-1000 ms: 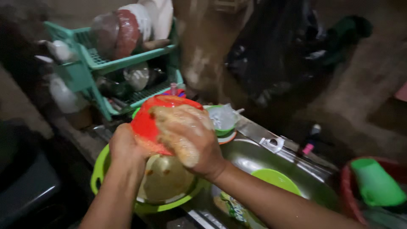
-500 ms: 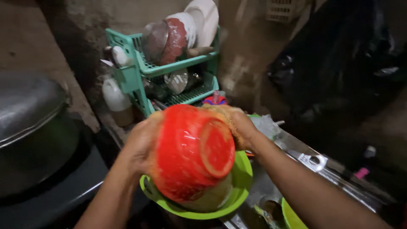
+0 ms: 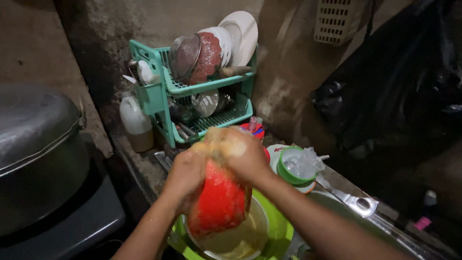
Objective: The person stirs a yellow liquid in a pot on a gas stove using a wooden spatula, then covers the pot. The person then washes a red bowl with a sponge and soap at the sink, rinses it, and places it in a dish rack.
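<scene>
Both my hands hold a red plastic bowl point(image 3: 219, 204) on edge above a green basin point(image 3: 276, 236) with soapy yellowish water in a bowl inside it. My left hand point(image 3: 185, 175) grips the bowl's left rim. My right hand point(image 3: 240, 151), covered in suds, presses a soapy sponge against the bowl's top edge.
A teal two-tier dish rack point(image 3: 192, 103) with plates, a strainer and cups stands against the wall behind. A white jug point(image 3: 134, 120) sits left of it. A large metal pot point(image 3: 36, 149) is at left. A green cup point(image 3: 291, 166) and a sink rim point(image 3: 356, 204) lie right.
The bowl has turned from face-on to edge-on and sits lower over the basin. The view shifted, so the rack and pot appear nearer the middle.
</scene>
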